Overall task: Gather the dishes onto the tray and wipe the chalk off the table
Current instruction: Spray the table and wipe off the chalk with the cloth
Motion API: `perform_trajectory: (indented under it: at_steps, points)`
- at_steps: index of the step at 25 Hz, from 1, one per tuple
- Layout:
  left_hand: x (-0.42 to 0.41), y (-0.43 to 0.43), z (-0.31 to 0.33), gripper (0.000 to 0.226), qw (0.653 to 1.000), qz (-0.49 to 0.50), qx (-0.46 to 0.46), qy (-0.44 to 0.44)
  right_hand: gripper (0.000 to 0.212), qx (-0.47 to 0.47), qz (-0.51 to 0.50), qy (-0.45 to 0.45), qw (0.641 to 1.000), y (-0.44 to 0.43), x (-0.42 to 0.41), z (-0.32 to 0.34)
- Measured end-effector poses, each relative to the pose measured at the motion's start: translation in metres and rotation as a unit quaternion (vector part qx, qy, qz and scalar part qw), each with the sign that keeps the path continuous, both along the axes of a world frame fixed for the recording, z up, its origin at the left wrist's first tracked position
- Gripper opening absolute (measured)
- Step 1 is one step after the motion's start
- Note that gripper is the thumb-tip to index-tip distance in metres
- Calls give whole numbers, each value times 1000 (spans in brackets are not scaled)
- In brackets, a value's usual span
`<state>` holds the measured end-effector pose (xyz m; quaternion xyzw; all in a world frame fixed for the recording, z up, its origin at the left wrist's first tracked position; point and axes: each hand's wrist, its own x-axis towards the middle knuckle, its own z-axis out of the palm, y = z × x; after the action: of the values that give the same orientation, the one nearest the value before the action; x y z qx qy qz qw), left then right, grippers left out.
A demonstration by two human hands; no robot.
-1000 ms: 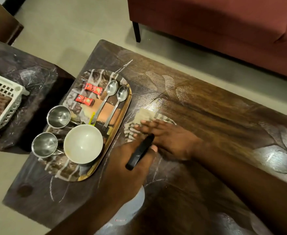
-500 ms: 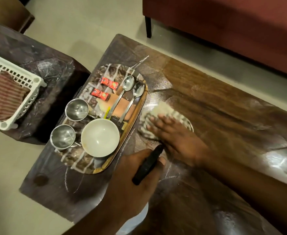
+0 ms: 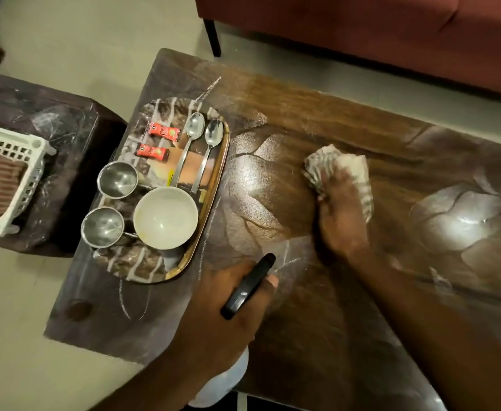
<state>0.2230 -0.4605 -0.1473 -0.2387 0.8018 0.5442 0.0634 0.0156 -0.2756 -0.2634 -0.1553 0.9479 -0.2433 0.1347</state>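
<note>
Fingers [image 3: 336,185] on cloth [image 3: 329,161]; tray [image 3: 222,161] w/ bowl [image 3: 165,218]

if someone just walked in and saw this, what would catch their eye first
Probably the right hand pressing a striped cloth onto the dark wooden table mid-wipe. Next, the loaded tray at the table's left end, with a white bowl, two steel cups and two spoons.

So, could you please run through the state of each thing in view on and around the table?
tray: loaded, on table
bowl: upright, empty, on tray
two steel cups: upright, empty, on tray
two spoons: side by side on tray
two red sachets: flat on tray
cloth: bunched under right hand
left hand: gripping a black object
table: chalk lines remain near the tray
</note>
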Motion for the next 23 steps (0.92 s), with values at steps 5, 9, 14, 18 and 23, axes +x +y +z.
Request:
perform_trajectory:
  at_steps: [5,9,14,18,23]
  points:
    - [22,-14,0,32,996,2,77,-45,61,30,467,-8,884,15,190,-1]
    - [34,-27,-8,39,995,2,90,-33,59,9,531,-33,847,31,125,12]
    - [70,-23,-16,48,994,29,93,-46,64,49,127,-20,991,37,16,22]
    - [115,-11,-18,48,991,64,100,-62,67,30,57,-14,998,43,13,18]
    - [161,11,-9,52,993,55,86,-55,65,25,196,-16,980,47,117,22]
